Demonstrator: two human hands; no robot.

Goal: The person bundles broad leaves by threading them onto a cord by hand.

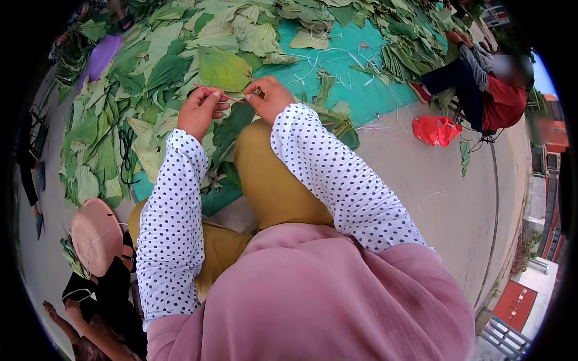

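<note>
In the upper middle of the frame, the left hand (200,115) has its grip pinched on a red string (227,97) stretched above the green leaves (162,69), while the right hand (271,99) meets its other end, whether gripping I cannot tell.

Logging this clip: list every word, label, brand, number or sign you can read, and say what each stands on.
No readable text anywhere in this view.
Red bag: any print is too blurred to read.
Red panel at lower right: small marks, too small to read.
Red string, leaves, dotted sleeves: no lettering visible.
</note>
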